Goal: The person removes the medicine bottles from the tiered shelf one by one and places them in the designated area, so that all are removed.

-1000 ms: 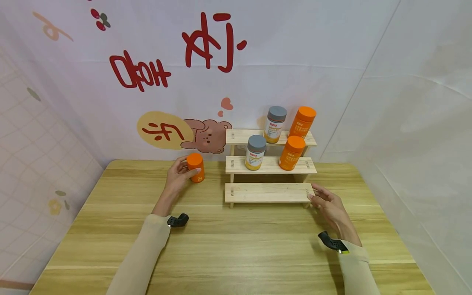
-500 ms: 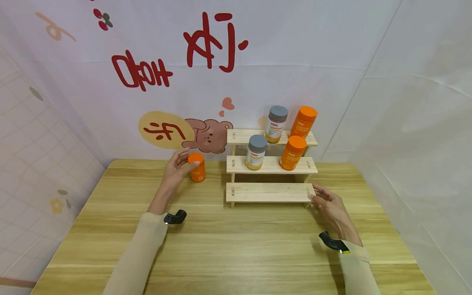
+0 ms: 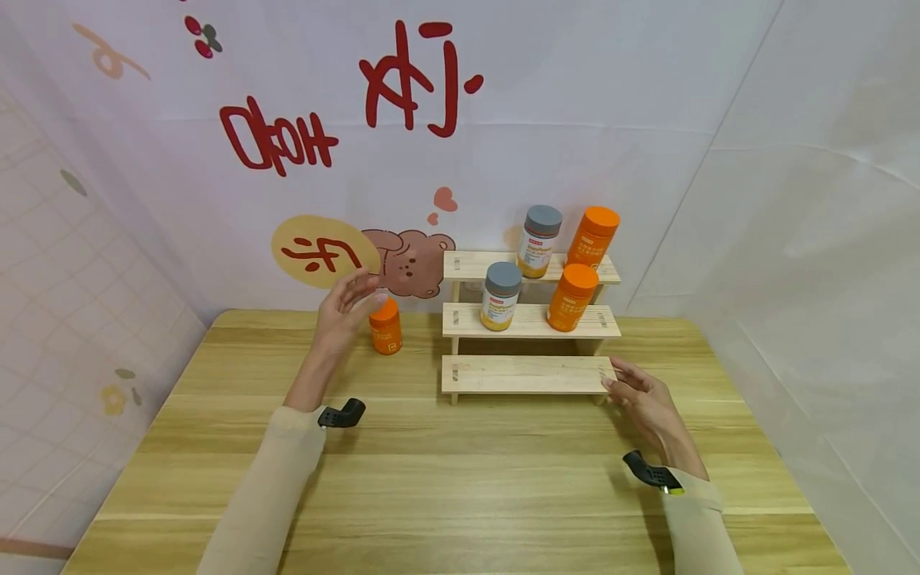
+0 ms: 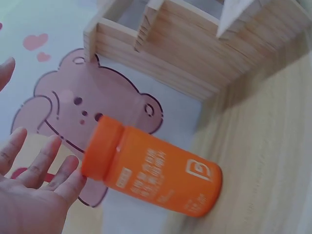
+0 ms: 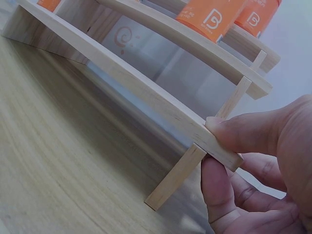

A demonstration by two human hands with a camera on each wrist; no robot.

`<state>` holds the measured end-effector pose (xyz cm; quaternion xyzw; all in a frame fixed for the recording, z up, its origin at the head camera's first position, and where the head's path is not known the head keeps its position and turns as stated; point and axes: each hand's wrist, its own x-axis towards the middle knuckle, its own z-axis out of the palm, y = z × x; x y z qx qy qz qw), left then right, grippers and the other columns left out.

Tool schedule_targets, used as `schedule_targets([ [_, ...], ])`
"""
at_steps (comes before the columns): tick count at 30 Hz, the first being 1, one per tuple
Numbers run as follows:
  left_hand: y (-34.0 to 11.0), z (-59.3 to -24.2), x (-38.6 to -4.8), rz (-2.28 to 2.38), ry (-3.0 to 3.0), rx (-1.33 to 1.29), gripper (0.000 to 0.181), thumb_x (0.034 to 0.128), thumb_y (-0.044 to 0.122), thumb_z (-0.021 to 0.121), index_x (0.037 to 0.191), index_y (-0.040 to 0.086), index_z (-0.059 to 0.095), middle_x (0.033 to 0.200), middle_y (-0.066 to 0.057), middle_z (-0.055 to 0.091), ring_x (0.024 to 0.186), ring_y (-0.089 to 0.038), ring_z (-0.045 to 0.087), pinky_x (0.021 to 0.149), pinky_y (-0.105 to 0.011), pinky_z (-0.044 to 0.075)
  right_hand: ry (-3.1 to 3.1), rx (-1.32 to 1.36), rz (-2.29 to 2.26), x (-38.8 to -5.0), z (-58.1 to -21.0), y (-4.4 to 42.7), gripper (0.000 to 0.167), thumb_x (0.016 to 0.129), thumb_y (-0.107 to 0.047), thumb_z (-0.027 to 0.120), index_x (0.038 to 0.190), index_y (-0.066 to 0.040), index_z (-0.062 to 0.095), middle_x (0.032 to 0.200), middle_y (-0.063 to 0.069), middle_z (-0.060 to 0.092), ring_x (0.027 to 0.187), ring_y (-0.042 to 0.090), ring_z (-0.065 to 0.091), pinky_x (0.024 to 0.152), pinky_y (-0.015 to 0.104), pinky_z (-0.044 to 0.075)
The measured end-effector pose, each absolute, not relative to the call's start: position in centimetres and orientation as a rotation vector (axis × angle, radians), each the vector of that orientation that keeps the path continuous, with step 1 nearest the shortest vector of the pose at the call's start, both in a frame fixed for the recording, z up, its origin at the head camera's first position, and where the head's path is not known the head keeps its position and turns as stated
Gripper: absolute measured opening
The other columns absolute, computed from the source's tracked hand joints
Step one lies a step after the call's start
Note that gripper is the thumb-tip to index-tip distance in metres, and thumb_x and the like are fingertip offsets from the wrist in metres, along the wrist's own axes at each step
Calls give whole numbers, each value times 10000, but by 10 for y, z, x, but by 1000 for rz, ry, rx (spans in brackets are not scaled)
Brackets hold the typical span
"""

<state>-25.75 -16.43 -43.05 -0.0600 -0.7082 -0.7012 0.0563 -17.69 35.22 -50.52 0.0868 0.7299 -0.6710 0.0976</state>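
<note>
An orange supplement bottle (image 3: pixel 386 334) stands upright on the table, left of the wooden shelf. My left hand (image 3: pixel 336 321) is by its cap with spread fingers, not wrapped round it. In the left wrist view, a fingertip overlaps the edge of the bottle's cap (image 4: pixel 103 146); whether it touches, I cannot tell. At the right end of the three-tier wooden shelf (image 3: pixel 528 374), my right hand (image 3: pixel 647 406) pinches the lowest board, thumb on top and fingers below, as the right wrist view shows.
Grey-capped bottles (image 3: pixel 501 297) and orange bottles (image 3: pixel 573 299) stand on the middle and top tiers. Behind the wooden table (image 3: pixel 474 487) hangs a white cloth (image 3: pixel 561 96) with a printed bear, and pale cloth walls flank both sides.
My left hand has loosened from the orange bottle and risen up and slightly away from it. The bottle stays in place. My right hand keeps its pinch on the board.
</note>
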Motion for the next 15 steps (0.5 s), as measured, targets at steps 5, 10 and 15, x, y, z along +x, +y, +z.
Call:
schedule_targets([
  [5,-162,-419,-257,-2138,-2125,-211,674,960,247,733,1552,145,428,1518,-221,498,1442,-278,468,1268,-447,302,2151,258,-2000,-179,-504,352,789,973,-278,726,1617,-96,309,1244,-122,557,1061,7,596,898,198,552],
  [10,-158,-410,-256,-2157,-2103,-245,677,961,259,735,1557,168,427,1530,-190,506,1435,-259,484,1243,-430,349,2142,234,-2018,-179,-504,352,754,991,-241,703,1614,-83,309,1214,-120,559,1049,10,596,885,192,552],
  [15,-151,-403,-258,-2184,-2090,-317,654,978,241,706,1563,180,420,1546,-174,499,1450,-297,468,1192,-405,420,2131,226,-2043,-179,-507,352,722,991,-209,702,1603,-85,339,1181,-111,574,1025,26,604,870,205,560],
])
